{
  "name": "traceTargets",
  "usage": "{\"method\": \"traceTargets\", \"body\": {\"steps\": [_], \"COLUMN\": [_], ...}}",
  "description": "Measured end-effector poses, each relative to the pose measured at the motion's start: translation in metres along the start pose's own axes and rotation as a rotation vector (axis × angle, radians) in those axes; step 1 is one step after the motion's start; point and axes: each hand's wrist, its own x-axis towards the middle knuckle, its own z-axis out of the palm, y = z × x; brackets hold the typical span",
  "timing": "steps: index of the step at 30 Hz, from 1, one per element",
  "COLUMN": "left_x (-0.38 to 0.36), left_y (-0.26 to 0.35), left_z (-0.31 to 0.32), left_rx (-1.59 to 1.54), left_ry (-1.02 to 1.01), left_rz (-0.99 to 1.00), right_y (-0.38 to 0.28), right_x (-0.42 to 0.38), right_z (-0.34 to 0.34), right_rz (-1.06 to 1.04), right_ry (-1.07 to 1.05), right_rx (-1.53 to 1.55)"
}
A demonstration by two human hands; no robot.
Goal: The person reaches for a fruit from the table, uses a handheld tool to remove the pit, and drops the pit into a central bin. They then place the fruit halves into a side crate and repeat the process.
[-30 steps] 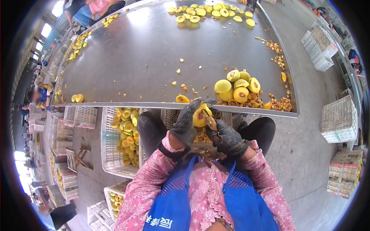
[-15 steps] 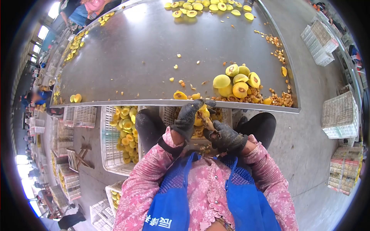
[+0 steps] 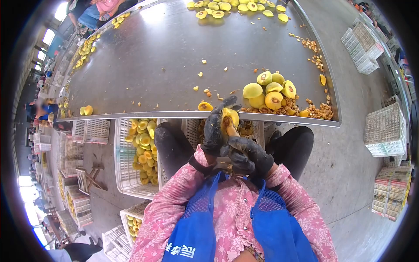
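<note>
Left hand [image 3: 214,131] first: curled round a yellow fruit [image 3: 230,118], dark glove and all, with a finger poking up past the top. In the right hand [image 3: 248,155], gripped in closed fingers, a tan tool [image 3: 232,131], its upper end right up against the opened, brownish side of the fruit. Can't make out the tip properly, tucked in there. Both hands close together at the near edge of the metal tabletop [image 3: 152,65], over the lap side, above a white crate [image 3: 190,131] between the knees.

On the tabletop, just past the right hand and toward the near right corner, a heap of yellow-green fruit [image 3: 268,89], some with brown centres facing up, next to loads of brown bits [image 3: 321,111] running up along the right rim. Closer to the left hand, near the front edge, a single cut piece [image 3: 205,106]. Way over left, a pair of pieces [image 3: 86,110] side by side. At the far end, a big spread of fruit pieces [image 3: 218,6], plus a line of more pieces [image 3: 85,51] down the left side, near another person [image 3: 107,8] in pink.

Down on the floor [image 3: 331,174], beside the left knee, a big white crate [image 3: 126,185] packed with yellow pieces [image 3: 144,150]. Over to the right, more crates [image 3: 385,131] dotted about. Pink floral sleeves [image 3: 168,196] and a blue apron [image 3: 192,227] on the wearer, btw.
</note>
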Motion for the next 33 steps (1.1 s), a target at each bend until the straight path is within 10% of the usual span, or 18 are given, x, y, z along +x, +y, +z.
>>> {"method": "traceTargets", "body": {"steps": [4, 12, 16, 18, 30, 33], "left_x": [0.000, -0.013, -0.008, -0.006, -0.033, -0.049], "left_y": [0.006, 0.000, 0.031, 0.028, 0.030, 0.031], "left_z": [0.006, 0.015, 0.007, -0.008, -0.102, -0.195], "left_rx": [-0.155, -0.535, 0.102, -0.676, -0.240, 0.997], "left_ry": [0.096, 0.188, 0.122, 0.091, 0.355, 0.185], "left_rz": [-0.068, -0.320, 0.214, -0.482, -0.239, -0.429], "right_y": [0.010, 0.016, 0.013, 0.018, 0.012, 0.013], "right_x": [0.010, 0.005, -0.002, 0.004, 0.027, 0.017], "right_z": [-0.018, -0.016, -0.022, -0.036, -0.053, -0.062], "right_rz": [-0.029, -0.196, -0.260, -0.320, -0.372, -0.208], "right_ry": [-0.344, -0.101, -0.059, 0.075, 0.473, 0.395], "right_rx": [0.308, 0.133, 0.037, -0.187, -0.654, -0.708]}}
